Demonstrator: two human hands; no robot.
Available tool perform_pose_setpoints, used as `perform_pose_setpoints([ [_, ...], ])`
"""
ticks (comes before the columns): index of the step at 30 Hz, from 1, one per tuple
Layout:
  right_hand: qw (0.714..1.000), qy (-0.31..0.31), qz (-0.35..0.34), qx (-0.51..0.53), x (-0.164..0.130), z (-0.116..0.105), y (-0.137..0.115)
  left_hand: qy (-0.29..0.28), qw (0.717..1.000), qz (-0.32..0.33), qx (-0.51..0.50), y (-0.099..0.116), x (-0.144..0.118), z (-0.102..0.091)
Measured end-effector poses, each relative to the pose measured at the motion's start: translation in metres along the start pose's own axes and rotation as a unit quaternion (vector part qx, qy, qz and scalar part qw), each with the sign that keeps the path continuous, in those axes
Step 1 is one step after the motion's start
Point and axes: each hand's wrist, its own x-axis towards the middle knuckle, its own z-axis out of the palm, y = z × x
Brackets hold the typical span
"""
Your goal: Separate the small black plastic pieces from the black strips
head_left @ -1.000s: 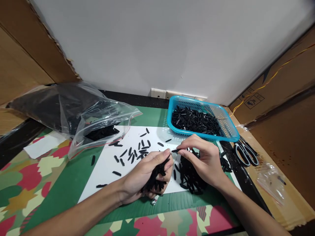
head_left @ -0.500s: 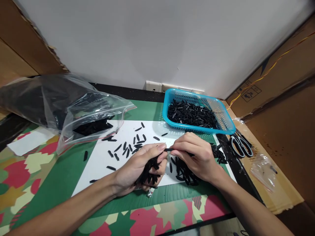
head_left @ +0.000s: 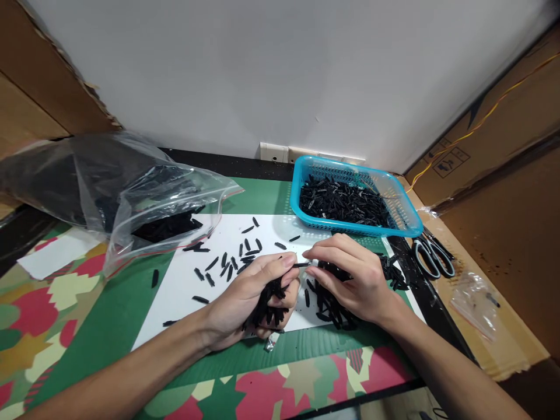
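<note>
Left hand [head_left: 254, 291] is clutching a bundle of black pieces [head_left: 269, 303]; right hand [head_left: 350, 274] is pinching one black piece [head_left: 301, 265] beside it, over the white sheet [head_left: 184, 286]; aligning seems underway.

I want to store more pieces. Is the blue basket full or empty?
Partly full: black pieces cover the floor of the blue basket, below its rim.

A white paper sheet [head_left: 184, 280] lies on the middle of the patterned green table mat [head_left: 109, 315]. Small black plastic strips [head_left: 227, 262] lie scattered on the sheet. A clear plastic zip bag [head_left: 131, 192] of black pieces rests at the sheet's far left corner. A blue plastic mesh basket [head_left: 406, 219] holding black pieces sits at its far right corner. Right of the basket, near the table's right edge, lie black-handled scissors [head_left: 431, 256], with a small clear plastic bag [head_left: 475, 300] in front of them.
</note>
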Motion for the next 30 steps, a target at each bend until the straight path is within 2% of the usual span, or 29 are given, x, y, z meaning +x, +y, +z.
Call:
perform_pose_setpoints([
  [8, 1.0, 0.008, -0.003, -0.01, 0.001, -0.001, -0.003, -0.022, 0.999, -0.033, -0.015, -0.002, 0.0, -0.001],
  [12, 0.99, 0.076, -0.022, -0.114, 0.001, -0.009, 0.005, -0.044, 0.998, -0.047, -0.027, -0.003, 0.0, -0.004],
  [14, 0.97, 0.137, 0.001, -0.2, 0.001, -0.015, 0.012, -0.054, 0.996, -0.061, -0.036, -0.004, -0.001, -0.005],
  [16, 0.934, 0.179, 0.064, -0.304, 0.001, -0.021, 0.02, -0.063, 0.994, -0.078, -0.043, -0.004, -0.001, -0.006],
  [18, 0.894, 0.191, 0.126, -0.384, 0.001, -0.025, 0.025, -0.063, 0.993, -0.091, -0.04, -0.005, -0.001, -0.007],
  [19, 0.885, 0.19, 0.144, -0.401, 0.002, -0.025, 0.026, -0.06, 0.993, -0.096, -0.036, -0.006, -0.002, -0.007],
  [20, 0.888, 0.187, 0.15, -0.393, 0.002, -0.025, 0.026, -0.054, 0.993, -0.098, -0.031, -0.006, -0.001, -0.007],
  [22, 0.93, 0.162, 0.136, -0.3, 0.003, -0.024, 0.021, -0.035, 0.995, -0.093, -0.008, -0.008, -0.001, -0.006],
  [24, 0.981, 0.083, 0.117, -0.13, 0.003, -0.019, 0.012, -0.015, 0.996, -0.086, 0.02, -0.009, -0.001, -0.005],
  [25, 0.993, 0.029, 0.107, -0.042, 0.003, -0.016, 0.007, -0.005, 0.996, -0.084, 0.034, -0.01, -0.001, -0.005],
  [27, 0.989, -0.061, 0.098, 0.09, 0.004, -0.01, -0.001, 0.007, 0.995, -0.081, 0.05, -0.01, -0.001, -0.004],
  [28, 0.983, -0.082, 0.101, 0.129, 0.004, -0.007, -0.005, 0.01, 0.995, -0.079, 0.056, -0.01, -0.001, -0.003],
  [30, 0.973, -0.083, 0.123, 0.175, 0.004, -0.001, -0.008, 0.012, 0.995, -0.077, 0.067, -0.01, -0.001, -0.002],
])
